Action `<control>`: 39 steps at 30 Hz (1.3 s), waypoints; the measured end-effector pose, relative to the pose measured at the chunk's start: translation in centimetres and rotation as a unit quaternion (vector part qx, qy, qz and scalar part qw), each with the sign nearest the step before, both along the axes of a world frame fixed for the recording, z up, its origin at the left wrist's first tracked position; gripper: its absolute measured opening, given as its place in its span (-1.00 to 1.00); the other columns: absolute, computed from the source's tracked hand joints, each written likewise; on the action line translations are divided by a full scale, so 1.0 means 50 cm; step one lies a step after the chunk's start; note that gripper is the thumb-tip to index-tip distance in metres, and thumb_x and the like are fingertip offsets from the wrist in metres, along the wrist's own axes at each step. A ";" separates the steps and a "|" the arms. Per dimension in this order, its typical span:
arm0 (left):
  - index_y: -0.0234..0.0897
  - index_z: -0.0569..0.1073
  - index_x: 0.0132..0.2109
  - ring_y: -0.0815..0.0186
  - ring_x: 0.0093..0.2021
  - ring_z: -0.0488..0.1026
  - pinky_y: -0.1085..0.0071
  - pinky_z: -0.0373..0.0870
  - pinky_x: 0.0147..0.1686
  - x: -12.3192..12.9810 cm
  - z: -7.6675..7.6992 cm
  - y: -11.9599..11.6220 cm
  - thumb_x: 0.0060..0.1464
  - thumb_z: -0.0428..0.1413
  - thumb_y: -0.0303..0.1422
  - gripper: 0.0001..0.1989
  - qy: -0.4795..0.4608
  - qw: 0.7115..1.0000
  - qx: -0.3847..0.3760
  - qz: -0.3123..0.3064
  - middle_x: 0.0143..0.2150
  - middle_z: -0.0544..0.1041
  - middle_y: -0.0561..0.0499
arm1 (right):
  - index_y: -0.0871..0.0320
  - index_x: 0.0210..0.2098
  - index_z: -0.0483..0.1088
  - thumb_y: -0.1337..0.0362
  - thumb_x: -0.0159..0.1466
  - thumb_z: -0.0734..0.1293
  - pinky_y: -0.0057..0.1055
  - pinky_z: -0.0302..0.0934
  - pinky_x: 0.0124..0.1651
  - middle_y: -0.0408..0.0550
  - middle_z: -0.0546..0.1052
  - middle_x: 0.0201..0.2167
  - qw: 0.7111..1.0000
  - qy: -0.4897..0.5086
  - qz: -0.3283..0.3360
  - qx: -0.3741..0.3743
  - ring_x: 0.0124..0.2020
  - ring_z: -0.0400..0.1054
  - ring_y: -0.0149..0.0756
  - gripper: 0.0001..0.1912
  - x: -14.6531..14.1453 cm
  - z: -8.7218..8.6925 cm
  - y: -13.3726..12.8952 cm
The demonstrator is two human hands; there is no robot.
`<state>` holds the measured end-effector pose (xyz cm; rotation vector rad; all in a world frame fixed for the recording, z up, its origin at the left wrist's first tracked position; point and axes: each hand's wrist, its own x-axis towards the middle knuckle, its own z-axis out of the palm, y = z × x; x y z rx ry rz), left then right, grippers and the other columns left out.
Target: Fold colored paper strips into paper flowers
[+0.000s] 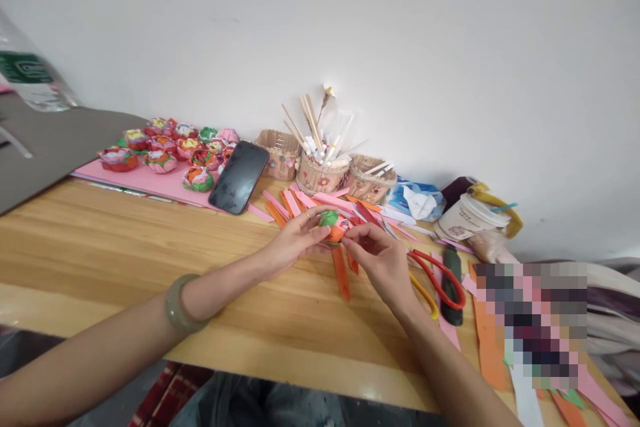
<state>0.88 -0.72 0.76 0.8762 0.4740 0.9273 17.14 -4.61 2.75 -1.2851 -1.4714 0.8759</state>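
Note:
Over the middle of the table, a small folded paper flower (336,233) shows an orange petal and a green one. My left hand (295,239) is closed around its left side, thumb in front. From the right, my right hand (383,259) pinches the flower's edge; the exact spot between the fingertips is hidden. Orange paper strips (341,273) lie below and behind the flower, mixed with pink ones. Beside my right wrist are red-handled scissors (440,280), and a yellow handle shows under them.
Several finished paper flowers (161,161) sit on a pink sheet (130,180), with a phone (239,177) tilted next to them. Behind stand decorated baskets (323,177) holding sticks. At right are a white paper cup (470,215), a dark green bottle (451,287) and orange paper (490,347).

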 end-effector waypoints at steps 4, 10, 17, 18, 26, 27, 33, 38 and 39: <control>-0.16 0.42 -0.08 0.33 -0.18 0.41 0.31 0.42 -0.18 0.001 -0.002 0.001 -0.05 0.21 -0.33 -0.68 -0.004 1.000 0.004 -0.001 -0.17 0.40 0.04 | 0.20 -0.43 0.45 0.20 0.05 0.40 -0.46 0.17 -0.43 -0.11 0.47 -0.50 1.000 0.017 -0.003 -0.026 -0.49 0.29 -0.39 -0.82 0.000 0.005 0.002; -0.17 0.41 -0.06 0.33 -0.18 0.40 0.34 0.42 -0.18 0.001 0.003 0.001 -0.07 0.23 -0.33 -0.63 0.011 1.000 0.006 0.010 -0.17 0.39 0.01 | 0.22 -0.39 0.47 0.17 0.01 0.44 -0.52 0.08 -0.56 -0.12 0.46 -0.51 0.993 0.069 0.016 -0.092 -0.58 0.22 -0.47 -0.75 0.004 0.010 0.003; -0.16 0.41 -0.07 0.32 -0.17 0.39 0.33 0.42 -0.19 0.001 0.003 0.001 -0.10 0.24 -0.33 -0.61 0.007 1.000 -0.002 0.009 -0.16 0.39 0.02 | 0.23 -0.41 0.48 0.19 -0.03 0.45 -0.53 0.06 -0.59 -0.14 0.46 -0.53 0.986 0.108 0.004 -0.130 -0.62 0.17 -0.51 -0.75 0.001 0.015 0.004; -0.16 0.42 -0.07 0.32 -0.17 0.39 0.33 0.42 -0.19 0.001 0.002 0.001 -0.10 0.24 -0.32 -0.62 0.008 1.000 -0.001 0.010 -0.16 0.39 0.02 | 0.23 -0.41 0.48 0.20 -0.03 0.46 -0.53 0.06 -0.58 -0.15 0.46 -0.54 0.985 0.109 0.004 -0.131 -0.62 0.17 -0.52 -0.76 0.001 0.017 0.004; -0.19 0.42 -0.08 0.33 -0.19 0.40 0.38 0.40 -0.21 0.004 0.001 0.001 -0.09 0.23 -0.31 -0.63 0.060 0.997 0.042 0.024 -0.18 0.40 0.02 | 0.21 -0.45 0.47 0.21 0.04 0.42 -0.48 0.16 -0.45 -0.13 0.48 -0.52 0.996 0.031 0.045 -0.065 -0.52 0.29 -0.43 -0.83 -0.003 0.015 -0.001; -0.19 0.43 -0.08 0.32 -0.19 0.40 0.38 0.40 -0.22 0.004 0.002 0.001 -0.09 0.23 -0.31 -0.63 0.069 0.996 0.045 0.026 -0.18 0.41 0.02 | 0.21 -0.44 0.47 0.21 0.07 0.40 -0.47 0.18 -0.43 -0.11 0.49 -0.51 0.998 0.004 0.042 -0.045 -0.50 0.31 -0.41 -0.83 -0.003 0.012 -0.002; -0.21 0.42 -0.13 0.32 -0.22 0.43 0.36 0.38 -0.19 0.007 0.003 0.001 -0.18 0.27 -0.37 -0.61 0.089 0.994 0.062 0.015 -0.20 0.45 0.03 | 0.20 -0.44 0.45 0.20 0.14 0.33 -0.48 0.13 -0.51 -0.11 0.46 -0.55 0.994 -0.109 0.017 0.009 -0.57 0.26 -0.42 -0.82 -0.002 0.004 -0.007; -0.22 0.42 -0.15 0.29 -0.19 0.43 0.36 0.39 -0.23 0.004 -0.002 0.002 -0.16 0.26 -0.35 -0.65 0.094 0.994 0.058 0.002 -0.17 0.45 0.02 | 0.22 -0.44 0.46 0.20 0.11 0.32 -0.49 0.09 -0.55 -0.13 0.44 -0.59 0.996 -0.056 0.036 -0.057 -0.60 0.22 -0.44 -0.81 -0.006 0.019 -0.007; -0.22 0.42 -0.15 0.28 -0.18 0.43 0.35 0.40 -0.24 0.003 -0.003 0.002 -0.15 0.26 -0.34 -0.65 0.093 0.994 0.058 -0.003 -0.17 0.44 0.02 | 0.22 -0.43 0.47 0.21 0.10 0.32 -0.50 0.10 -0.54 -0.15 0.43 -0.61 0.996 -0.043 0.037 -0.070 -0.61 0.21 -0.45 -0.81 -0.006 0.022 -0.006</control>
